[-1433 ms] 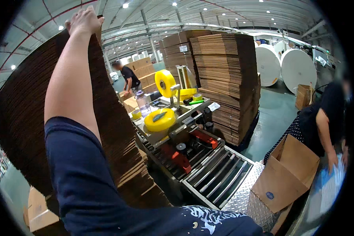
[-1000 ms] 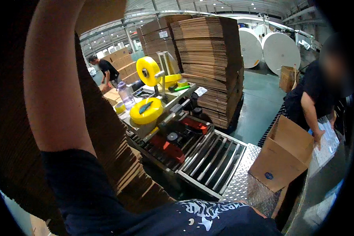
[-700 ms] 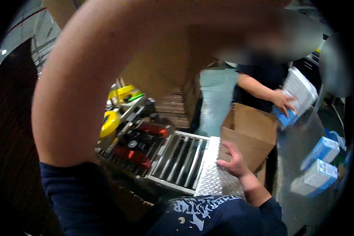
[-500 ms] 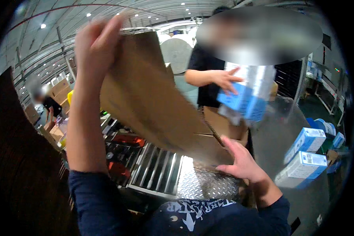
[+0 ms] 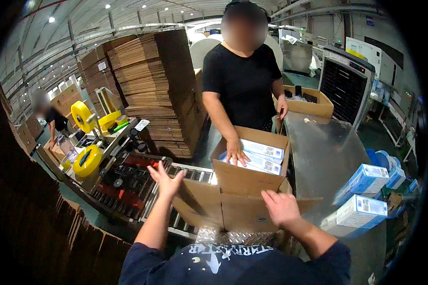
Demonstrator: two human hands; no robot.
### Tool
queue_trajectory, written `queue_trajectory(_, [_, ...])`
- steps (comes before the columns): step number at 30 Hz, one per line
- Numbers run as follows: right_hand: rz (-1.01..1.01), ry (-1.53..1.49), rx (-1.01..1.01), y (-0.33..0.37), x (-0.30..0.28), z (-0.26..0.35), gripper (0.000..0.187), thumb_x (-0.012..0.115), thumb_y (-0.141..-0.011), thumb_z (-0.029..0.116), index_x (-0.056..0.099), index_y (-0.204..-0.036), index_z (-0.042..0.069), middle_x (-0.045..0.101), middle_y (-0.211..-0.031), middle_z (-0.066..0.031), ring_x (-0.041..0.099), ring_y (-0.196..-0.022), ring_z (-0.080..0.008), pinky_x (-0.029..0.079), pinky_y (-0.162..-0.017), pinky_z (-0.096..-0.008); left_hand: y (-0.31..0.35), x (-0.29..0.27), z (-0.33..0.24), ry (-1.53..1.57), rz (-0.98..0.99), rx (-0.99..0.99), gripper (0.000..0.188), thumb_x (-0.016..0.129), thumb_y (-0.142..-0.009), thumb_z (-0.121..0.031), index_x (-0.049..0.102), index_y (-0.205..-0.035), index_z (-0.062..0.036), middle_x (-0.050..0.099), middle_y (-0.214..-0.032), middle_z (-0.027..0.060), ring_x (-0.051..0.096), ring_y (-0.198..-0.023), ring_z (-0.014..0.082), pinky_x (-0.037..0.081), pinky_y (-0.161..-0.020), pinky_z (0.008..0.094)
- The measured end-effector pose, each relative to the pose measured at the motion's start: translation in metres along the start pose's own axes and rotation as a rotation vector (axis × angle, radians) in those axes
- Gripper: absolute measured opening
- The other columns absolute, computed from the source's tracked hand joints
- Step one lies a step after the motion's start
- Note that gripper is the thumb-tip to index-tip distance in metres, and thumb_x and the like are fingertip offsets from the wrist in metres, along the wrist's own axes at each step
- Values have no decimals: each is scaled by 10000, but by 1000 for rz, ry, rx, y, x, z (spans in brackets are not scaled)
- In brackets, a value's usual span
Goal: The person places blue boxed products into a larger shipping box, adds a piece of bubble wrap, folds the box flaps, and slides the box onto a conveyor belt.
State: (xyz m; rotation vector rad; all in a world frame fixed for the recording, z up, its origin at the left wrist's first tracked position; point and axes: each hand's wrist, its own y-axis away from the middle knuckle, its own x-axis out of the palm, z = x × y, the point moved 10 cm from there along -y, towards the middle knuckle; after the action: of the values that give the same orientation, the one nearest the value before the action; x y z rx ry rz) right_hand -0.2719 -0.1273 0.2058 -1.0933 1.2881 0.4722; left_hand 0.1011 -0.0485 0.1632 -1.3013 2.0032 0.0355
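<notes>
In front of me a brown cardboard carton (image 5: pixel 245 211) stands over the diamond-pattern metal plate, its creased panel facing me. My right hand (image 5: pixel 283 208) grips the carton's top edge near the right corner, fingers bent over it. Just off the carton's left edge, my left hand (image 5: pixel 165 181) is open with fingers spread and nothing in it. Directly behind stands an open carton (image 5: pixel 245 179) with white-and-blue boxes (image 5: pixel 266 150) lying inside. A co-worker's hand (image 5: pixel 236 151) rests on those boxes.
A metal roller conveyor (image 5: pixel 195 173) runs leftward to a taping machine (image 5: pixel 121 183) with yellow tape rolls (image 5: pixel 82 116). Flattened cartons (image 5: pixel 142 80) are stacked behind. White-and-blue boxes (image 5: pixel 361 213) stand on the grey metal table (image 5: pixel 318 137) at right; a co-worker (image 5: pixel 242 80) faces me.
The raised cardboard has come down in front of me, and my left hand has dropped and let go of it. The co-worker's white-and-blue boxes now lie in the open carton.
</notes>
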Motion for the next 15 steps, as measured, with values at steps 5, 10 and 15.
queue_trajectory(5, [973,-931,413,37,63,-21,331,613,-805,213,581,-1127,140,631,-923,-6,528,-638,-110,415,-537,-247,35,29,-20,292,106,236,1034,758,-630,-310,105,-1397,-76,-153,-1410,268,-30,-1333,375,126,-1067,443])
queue_trajectory(10, [944,-775,294,29,66,-38,426,592,-801,244,521,-1213,167,646,-800,-52,578,-649,-166,465,-601,-293,57,73,-35,371,269,361,1034,751,-658,-312,67,-1402,-92,-181,-1408,252,-53,-1332,385,130,-1068,434])
queue_trajectory(15, [507,-138,290,-4,16,-27,324,456,-829,256,541,-1107,111,609,-783,-189,585,-721,-364,472,-646,-450,49,62,-44,434,365,410,974,660,-598,-108,85,-1382,-41,-209,-1383,285,-101,-1312,440,115,-1070,457])
